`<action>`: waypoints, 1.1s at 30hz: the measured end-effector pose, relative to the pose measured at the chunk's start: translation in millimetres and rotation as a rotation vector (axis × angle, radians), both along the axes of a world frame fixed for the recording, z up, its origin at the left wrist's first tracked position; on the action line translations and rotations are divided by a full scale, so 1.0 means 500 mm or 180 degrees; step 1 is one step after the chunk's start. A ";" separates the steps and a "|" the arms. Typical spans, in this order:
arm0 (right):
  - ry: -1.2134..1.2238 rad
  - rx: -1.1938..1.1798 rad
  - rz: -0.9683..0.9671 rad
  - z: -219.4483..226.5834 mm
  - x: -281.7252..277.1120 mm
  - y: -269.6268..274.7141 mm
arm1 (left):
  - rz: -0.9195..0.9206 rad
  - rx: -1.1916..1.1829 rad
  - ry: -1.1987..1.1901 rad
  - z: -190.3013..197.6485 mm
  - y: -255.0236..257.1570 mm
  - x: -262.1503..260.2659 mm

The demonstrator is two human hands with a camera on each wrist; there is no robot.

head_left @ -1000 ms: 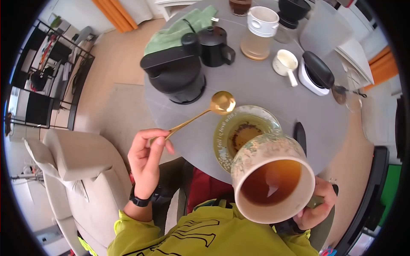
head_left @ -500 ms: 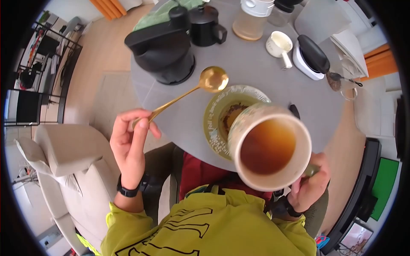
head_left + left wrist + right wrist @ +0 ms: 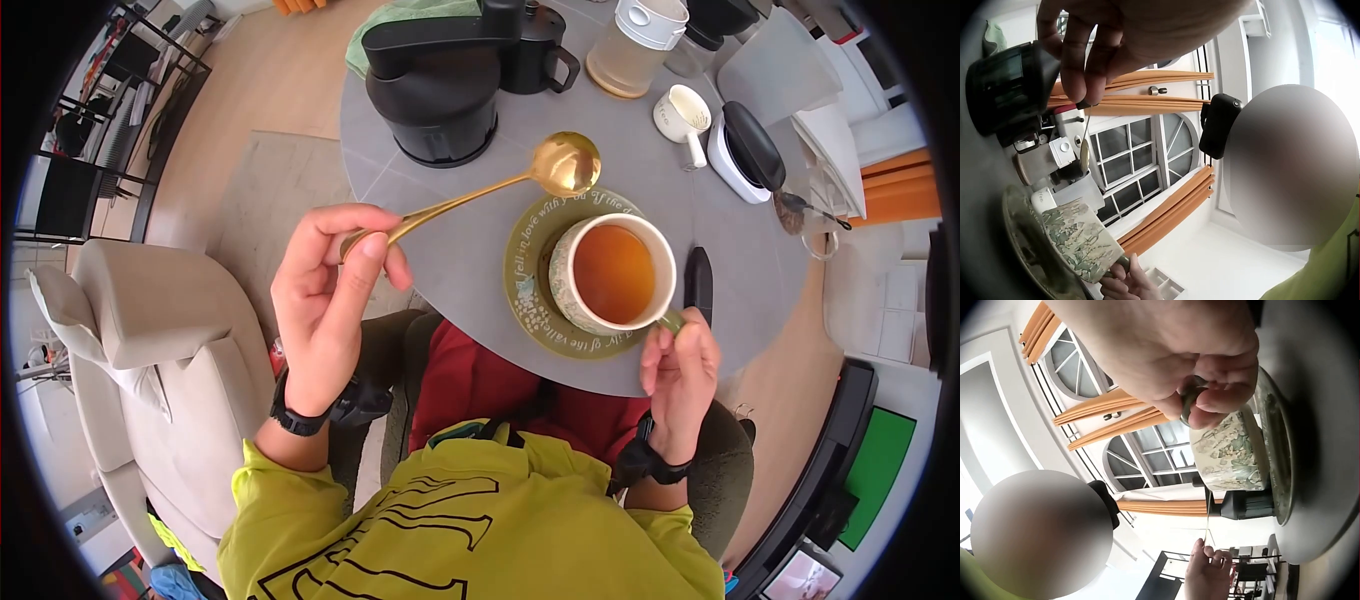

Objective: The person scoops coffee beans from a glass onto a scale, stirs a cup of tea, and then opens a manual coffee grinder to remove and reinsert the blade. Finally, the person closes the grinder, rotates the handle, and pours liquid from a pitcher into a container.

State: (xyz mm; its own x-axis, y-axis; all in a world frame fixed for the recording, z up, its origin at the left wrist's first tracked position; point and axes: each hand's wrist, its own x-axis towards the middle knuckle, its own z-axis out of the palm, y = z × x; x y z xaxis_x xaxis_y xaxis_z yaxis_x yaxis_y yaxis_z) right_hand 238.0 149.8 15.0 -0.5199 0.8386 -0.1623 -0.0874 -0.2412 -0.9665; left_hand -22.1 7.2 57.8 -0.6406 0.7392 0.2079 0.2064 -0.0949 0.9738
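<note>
My left hand (image 3: 335,300) pinches the handle of a gold spoon (image 3: 567,163) between thumb and fingers. The spoon's round bowl is held out beyond the far left rim of a green saucer (image 3: 527,260), which has white lettering round its edge. A patterned cup (image 3: 565,285) of amber tea (image 3: 612,272) is over the middle of this saucer, close to its surface. At the near right, my right hand (image 3: 685,375) grips the cup's green handle (image 3: 670,320). The right wrist view has the cup's flowered side (image 3: 1229,453) beside the saucer's rim.
A bulky black appliance (image 3: 430,95) and a black pot (image 3: 530,60) stand at the table's far left. Farther right are a white-topped jar (image 3: 630,50), a small white handled cup (image 3: 683,110) and a black-and-white device (image 3: 745,150). A dark slim object (image 3: 698,280) lies right of the saucer.
My right hand has lowered the cup from in front of my chest, away from me, over the saucer, and levelled it. My left hand still holds the spoon up.
</note>
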 end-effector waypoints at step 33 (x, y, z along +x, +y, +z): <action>-0.0914 -0.0144 0.0523 0.007 0.009 0.014 | -0.0292 -0.0553 0.1258 -0.006 0.004 0.042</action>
